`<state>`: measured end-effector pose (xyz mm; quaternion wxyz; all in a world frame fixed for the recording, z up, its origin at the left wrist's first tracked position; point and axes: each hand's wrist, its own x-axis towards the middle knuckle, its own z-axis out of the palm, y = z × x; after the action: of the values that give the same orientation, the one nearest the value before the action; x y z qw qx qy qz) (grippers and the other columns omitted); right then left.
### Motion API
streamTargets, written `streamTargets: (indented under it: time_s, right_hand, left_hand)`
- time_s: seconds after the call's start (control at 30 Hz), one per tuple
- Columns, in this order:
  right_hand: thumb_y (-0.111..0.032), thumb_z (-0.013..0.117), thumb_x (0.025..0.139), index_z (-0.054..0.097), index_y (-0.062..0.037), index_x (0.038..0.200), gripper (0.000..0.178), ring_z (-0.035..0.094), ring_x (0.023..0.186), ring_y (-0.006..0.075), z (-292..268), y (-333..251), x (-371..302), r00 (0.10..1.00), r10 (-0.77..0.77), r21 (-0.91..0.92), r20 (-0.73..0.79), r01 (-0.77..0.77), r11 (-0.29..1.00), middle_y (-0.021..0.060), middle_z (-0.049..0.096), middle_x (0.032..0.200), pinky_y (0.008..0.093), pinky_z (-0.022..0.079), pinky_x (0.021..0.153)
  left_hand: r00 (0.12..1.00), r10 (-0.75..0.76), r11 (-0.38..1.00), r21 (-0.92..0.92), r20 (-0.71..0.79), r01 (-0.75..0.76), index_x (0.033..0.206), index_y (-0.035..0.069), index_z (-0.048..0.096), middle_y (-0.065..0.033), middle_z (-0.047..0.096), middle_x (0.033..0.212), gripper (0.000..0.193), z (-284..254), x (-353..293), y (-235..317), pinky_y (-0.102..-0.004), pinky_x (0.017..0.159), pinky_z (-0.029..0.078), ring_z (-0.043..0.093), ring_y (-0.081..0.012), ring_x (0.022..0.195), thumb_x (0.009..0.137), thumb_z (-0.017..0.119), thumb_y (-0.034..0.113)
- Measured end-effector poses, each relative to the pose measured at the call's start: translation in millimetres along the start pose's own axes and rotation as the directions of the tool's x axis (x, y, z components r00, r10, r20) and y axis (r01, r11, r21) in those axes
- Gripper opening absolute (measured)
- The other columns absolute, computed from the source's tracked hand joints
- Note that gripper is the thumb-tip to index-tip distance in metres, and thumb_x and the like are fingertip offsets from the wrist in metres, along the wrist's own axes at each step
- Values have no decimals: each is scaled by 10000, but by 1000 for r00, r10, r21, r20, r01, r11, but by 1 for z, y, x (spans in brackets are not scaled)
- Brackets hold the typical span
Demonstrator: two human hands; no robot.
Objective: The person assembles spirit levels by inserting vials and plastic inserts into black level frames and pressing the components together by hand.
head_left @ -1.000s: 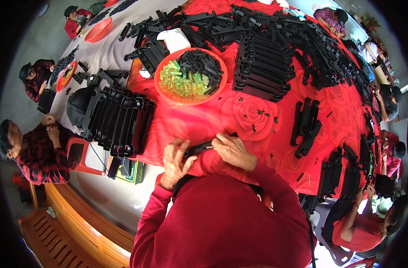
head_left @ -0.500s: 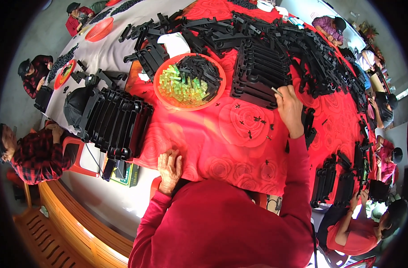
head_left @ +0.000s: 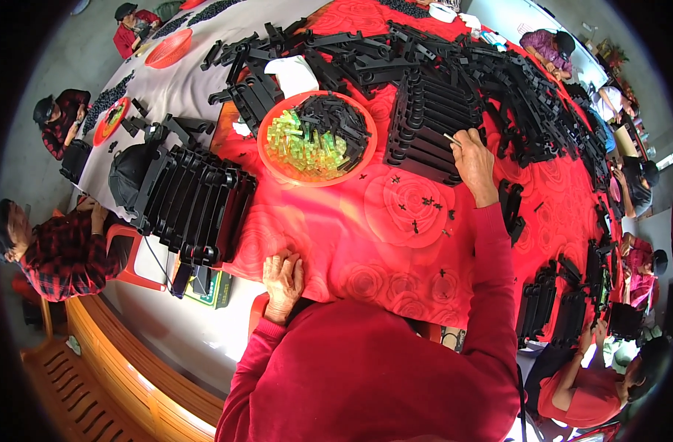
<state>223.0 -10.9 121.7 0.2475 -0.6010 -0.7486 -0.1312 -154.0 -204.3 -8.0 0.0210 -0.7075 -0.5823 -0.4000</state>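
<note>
My right hand pinches a thin light rod, its tip slanting up to the left. It is at the right side of a stack of long black plastic parts standing in a row on the red cloth. Whether the tip touches the stack I cannot tell. My left hand lies palm down at the table's near edge, fingers slightly apart, with nothing in it. Between the hands and the stack, small black bits are scattered on the cloth. An orange basket holds yellow-green clear pieces and small black pieces.
Another stack of black parts stands at the left, a black cap beside it. A large heap of black parts spreads along the back and right. A white container is behind the basket. Other people sit around the table.
My right hand has moved slightly away from me and left along the stack, with the rod still in its fingers. My left hand stays in place.
</note>
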Motion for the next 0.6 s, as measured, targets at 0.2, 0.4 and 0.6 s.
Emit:
streamTargets:
  time_s: [0.2,0.4,0.6]
  right_hand:
    - [-120,648,803,548,-73,970,200,603,742,336,-6,-4,-10,996,28,92,-81,-20,996,91,530,918,453,489,594]
    - [-171,598,846,585,-96,931,114,593,738,343,-13,-20,-61,929,201,201,-312,-142,969,114,552,867,440,471,596]
    - [-148,602,826,560,-80,884,99,586,700,355,-4,-3,-159,874,459,108,-161,-446,888,138,547,841,449,463,584]
  left_hand:
    - [1000,0,1000,-14,10,0,888,61,641,-88,582,914,104,1,1,1,-380,706,432,539,-277,799,784,637,72]
    - [999,-12,1000,5,45,12,901,46,641,-108,586,934,105,1,0,-1,-408,736,437,539,-299,821,800,621,65]
    - [996,17,1000,5,83,-18,919,42,642,-124,592,976,123,2,-4,-8,-412,759,441,546,-308,848,799,622,66]
